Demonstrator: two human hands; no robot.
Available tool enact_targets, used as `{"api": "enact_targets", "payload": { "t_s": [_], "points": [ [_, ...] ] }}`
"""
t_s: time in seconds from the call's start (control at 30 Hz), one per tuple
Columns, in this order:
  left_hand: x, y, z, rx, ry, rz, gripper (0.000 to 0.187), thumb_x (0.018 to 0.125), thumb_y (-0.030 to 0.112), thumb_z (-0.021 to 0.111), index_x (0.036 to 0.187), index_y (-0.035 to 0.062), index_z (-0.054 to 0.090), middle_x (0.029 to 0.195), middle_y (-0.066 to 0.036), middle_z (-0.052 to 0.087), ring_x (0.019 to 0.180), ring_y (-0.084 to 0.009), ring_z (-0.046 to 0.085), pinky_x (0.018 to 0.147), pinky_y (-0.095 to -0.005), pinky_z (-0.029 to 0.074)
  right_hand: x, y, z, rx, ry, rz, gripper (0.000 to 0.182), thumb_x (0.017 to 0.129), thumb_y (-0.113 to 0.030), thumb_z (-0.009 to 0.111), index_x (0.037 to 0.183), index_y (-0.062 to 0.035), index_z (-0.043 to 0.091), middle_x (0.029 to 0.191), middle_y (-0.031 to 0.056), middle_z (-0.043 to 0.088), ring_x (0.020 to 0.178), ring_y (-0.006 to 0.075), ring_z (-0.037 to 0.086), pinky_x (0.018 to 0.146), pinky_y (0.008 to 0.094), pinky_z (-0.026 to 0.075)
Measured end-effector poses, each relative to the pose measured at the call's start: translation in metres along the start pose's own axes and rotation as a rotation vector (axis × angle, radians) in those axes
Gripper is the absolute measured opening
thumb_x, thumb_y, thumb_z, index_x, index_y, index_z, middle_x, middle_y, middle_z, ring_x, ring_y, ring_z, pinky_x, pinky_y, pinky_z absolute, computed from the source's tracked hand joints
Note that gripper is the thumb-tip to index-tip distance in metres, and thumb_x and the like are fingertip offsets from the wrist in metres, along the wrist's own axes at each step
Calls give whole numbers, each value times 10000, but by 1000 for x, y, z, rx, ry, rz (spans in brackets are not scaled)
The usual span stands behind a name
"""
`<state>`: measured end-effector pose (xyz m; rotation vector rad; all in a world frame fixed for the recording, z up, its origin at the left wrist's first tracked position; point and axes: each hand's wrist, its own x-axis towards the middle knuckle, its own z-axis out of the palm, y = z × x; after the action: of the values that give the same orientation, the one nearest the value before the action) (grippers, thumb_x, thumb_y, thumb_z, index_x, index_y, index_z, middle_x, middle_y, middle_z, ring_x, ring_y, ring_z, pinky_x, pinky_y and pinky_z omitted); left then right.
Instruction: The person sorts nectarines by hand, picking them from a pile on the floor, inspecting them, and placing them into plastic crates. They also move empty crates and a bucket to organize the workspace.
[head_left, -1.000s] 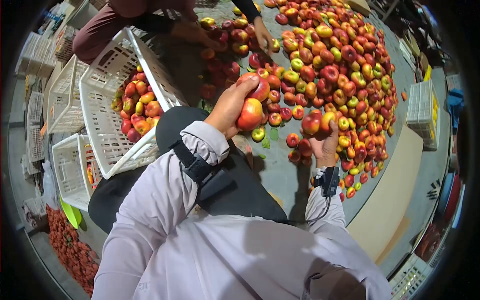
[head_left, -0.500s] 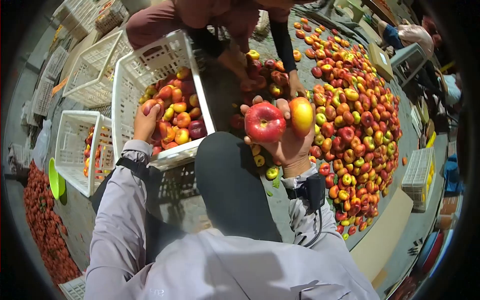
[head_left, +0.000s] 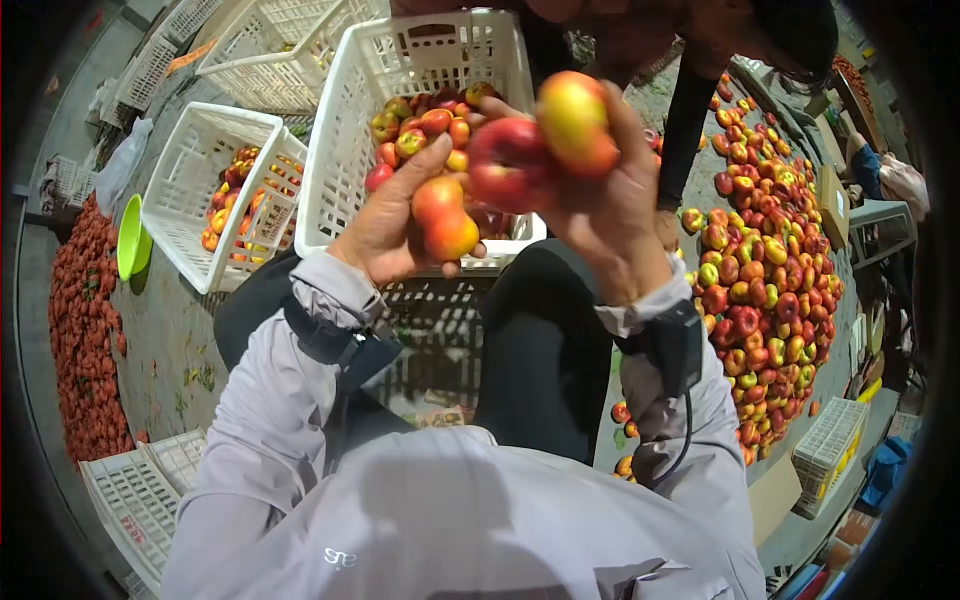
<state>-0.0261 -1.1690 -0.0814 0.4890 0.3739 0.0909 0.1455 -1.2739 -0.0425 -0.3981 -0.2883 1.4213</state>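
Note:
My left hand [head_left: 385,225] is wrapped round a yellow-red flat peach [head_left: 445,218], in front of the near side of a white crate [head_left: 325,150]. Beside it, my right hand [head_left: 610,215] holds two fruits: a large red flat peach [head_left: 508,166] towards the left and a yellow-red peach [head_left: 577,122] under the thumb side. Both fruits are slightly blurred. Inside the crate lie many red and yellow peaches [head_left: 410,143], partly hidden by my hands.
A large heap of peaches [head_left: 775,290] lies on the floor to the right. A co-worker's dark sleeve [head_left: 685,135] reaches down behind my right hand. At left stand another crate [head_left: 180,190], a green bowl [head_left: 130,238] and a reddish pile [head_left: 80,340].
My right hand has moved left over the crate with its two peaches. My left hand has come out of the crate, now holding a peach. The view has shifted, so the crates appear further right.

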Motion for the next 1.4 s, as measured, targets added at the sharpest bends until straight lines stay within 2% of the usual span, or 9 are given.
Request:
{"api": "enact_targets", "payload": {
  "t_s": [0.1, 0.37, 0.43, 0.53, 0.83, 0.87, 0.97, 1.03, 1.4],
  "points": [
    [-9, 26, 10, 101, 177, 100, 451, 891, 392, 574, 1143, 20, 530, 1043, -131, 615, 789, -237, 658, 720, -326, 553, 44, 21, 3, -175, -99, -37, 453, 890, -423, 543, 1089, -16, 540, 1048, 172, 607, 941, 250, 620, 881, 411, 500],
    [-17, 70, -61, 313, 121, -85, 456, 813, 310, 697, 1124, 11, 550, 833, -63, 649, 699, -131, 626, 622, -281, 518, 101, 44, -27, -648, -110, -99, 446, 917, -371, 561, 1192, -23, 508, 1061, 90, 601, 1002, 168, 597, 914, 334, 478],
    [-9, 63, -70, 715, 489, 139, 414, 803, 258, 702, 1106, -1, 589, 822, -59, 660, 712, -112, 614, 644, -263, 502, 107, 36, -57, -914, 25, -58, 384, 869, -313, 650, 1130, -51, 547, 1012, 62, 620, 855, 128, 622, 726, 270, 524],
    [-2, 66, -147, 1046, 704, -189, 327, 770, 237, 723, 972, -13, 665, 879, -70, 665, 732, -131, 606, 648, -267, 481, 105, 41, -115, -1708, 70, -27, 351, 765, -222, 738, 1015, -24, 592, 831, 35, 644, 765, 89, 600, 599, 252, 485],
    [27, 55, -191, 1848, 919, -423, 345, 696, 234, 710, 896, -45, 673, 853, -125, 672, 688, -216, 630, 639, -339, 500, 99, 60, -144, -2426, -269, 177, 490, 604, -247, 785, 988, -21, 580, 900, 193, 642, 854, 369, 621, 757, 415, 498],
    [27, 54, -191, 1564, 930, -261, 321, 711, 222, 695, 898, -37, 666, 835, -113, 668, 681, -203, 630, 633, -320, 503, 92, 51, -114, -2283, -377, 470, 505, 637, -237, 778, 1054, -20, 595, 921, 203, 647, 883, 363, 628, 770, 405, 504],
    [22, 52, -131, 714, 755, 71, 273, 873, 270, 598, 971, 16, 621, 833, -67, 634, 738, -172, 628, 665, -288, 544, 76, 36, -93, -1931, -185, 242, 498, 683, -257, 763, 1087, -14, 603, 936, 190, 655, 897, 320, 642, 767, 376, 510],
    [21, 48, -94, 579, 594, 164, 278, 929, 278, 521, 1012, 25, 603, 907, -79, 625, 809, -172, 626, 708, -299, 551, 65, 32, -82, -1494, 125, -45, 346, 731, -273, 730, 930, -2, 646, 843, 143, 671, 787, 226, 648, 720, 323, 504],
    [19, -14, 33, 337, 154, 484, 328, 984, 210, 404, 1206, -16, 492, 1144, -108, 532, 1068, -183, 539, 940, -319, 442, -24, 38, -30, -761, 99, -181, 605, 772, -115, 740, 1284, -8, 437, 1076, 99, 579, 942, 155, 598, 774, 271, 512]
  ]
}}
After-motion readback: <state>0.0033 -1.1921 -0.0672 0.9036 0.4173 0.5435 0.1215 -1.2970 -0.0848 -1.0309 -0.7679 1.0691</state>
